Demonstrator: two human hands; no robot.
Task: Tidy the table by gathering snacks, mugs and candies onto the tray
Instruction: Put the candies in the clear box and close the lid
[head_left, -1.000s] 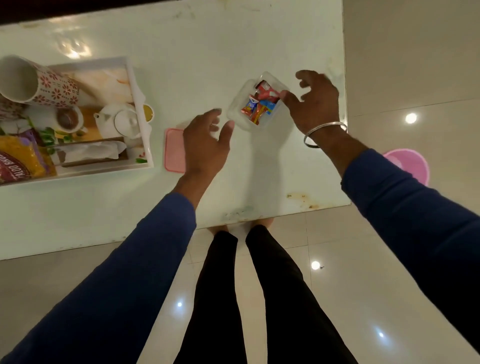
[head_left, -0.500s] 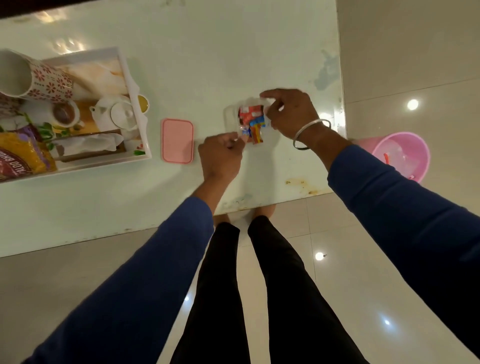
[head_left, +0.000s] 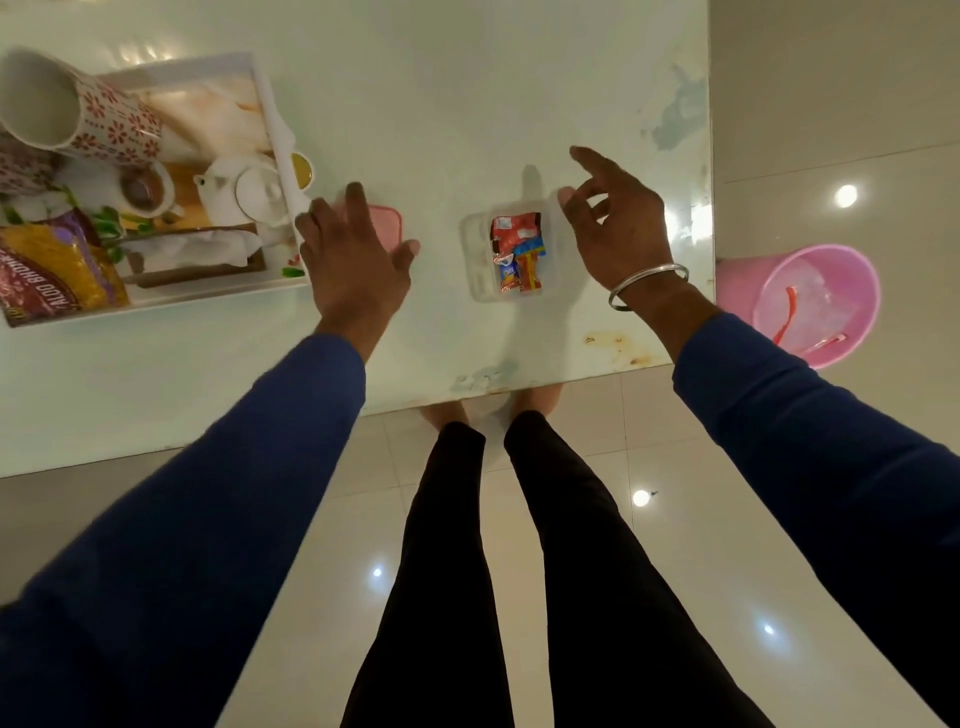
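A clear plastic box (head_left: 480, 260) with several wrapped candies (head_left: 518, 249) sits on the pale table between my hands. My right hand (head_left: 615, 228) hovers open just right of the box, fingers spread, holding nothing. My left hand (head_left: 353, 254) is open over the pink lid (head_left: 387, 223), covering most of it; I cannot tell whether it touches. The white tray (head_left: 283, 145) at the left holds a flowered mug (head_left: 78, 119), a small cup (head_left: 143, 189), a white teapot (head_left: 244, 195) and a snack bag (head_left: 49, 270).
A pink bucket (head_left: 810, 301) stands on the tiled floor beyond the table's right edge. The table's near edge runs just in front of my legs. A stain (head_left: 613, 348) marks the table near the right corner.
Both hands have let go of the candy box, which now rests flat on the table. My left hand has moved left over the pink lid; my right hand has opened beside the box.
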